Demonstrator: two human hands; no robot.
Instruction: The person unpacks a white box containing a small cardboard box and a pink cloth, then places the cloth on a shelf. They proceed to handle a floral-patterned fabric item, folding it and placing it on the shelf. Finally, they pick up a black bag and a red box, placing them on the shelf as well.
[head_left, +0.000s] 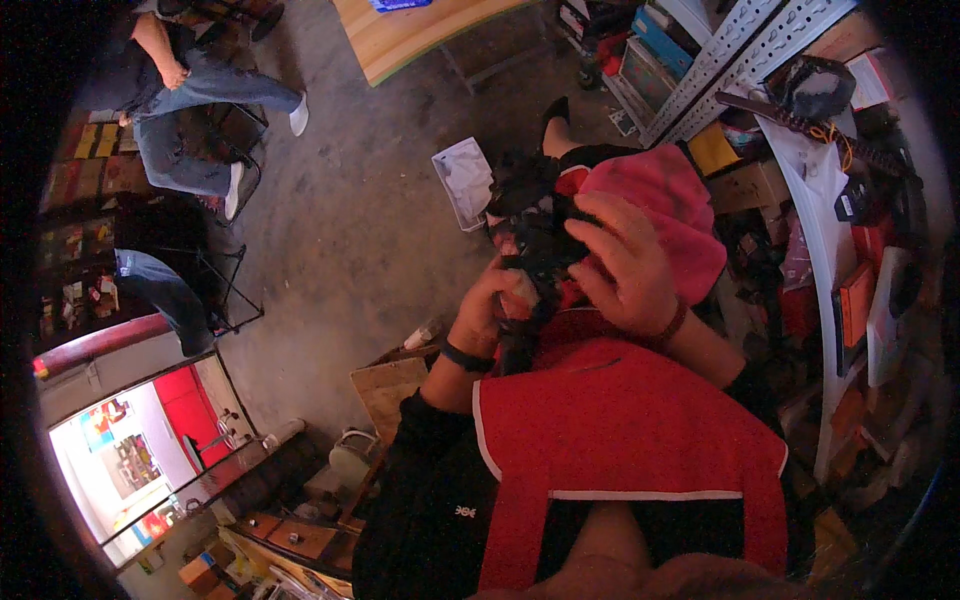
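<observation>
Dark material (525, 180), too dim and blurred to name, lies in front of me at lap height. My left hand (506, 292), with a black band at its wrist, is closed around part of this dark material. Just to the right, my right hand (626, 262) is raised beside it with the fingers spread and bent; the fingertips are near the dark material, and whether they touch it is unclear. A pink cloth (660, 214) lies over my leg, behind and right of the right hand. A red apron (622, 420) with white edging covers my front.
A white basket (457, 214) with white contents stands on the floor beyond my left hand. A wooden table (405, 45) is at the top. Cluttered shelving (814, 300) stands at the right, a wooden cabinet (300, 536) at lower left. A seated person (195, 97) is at upper left.
</observation>
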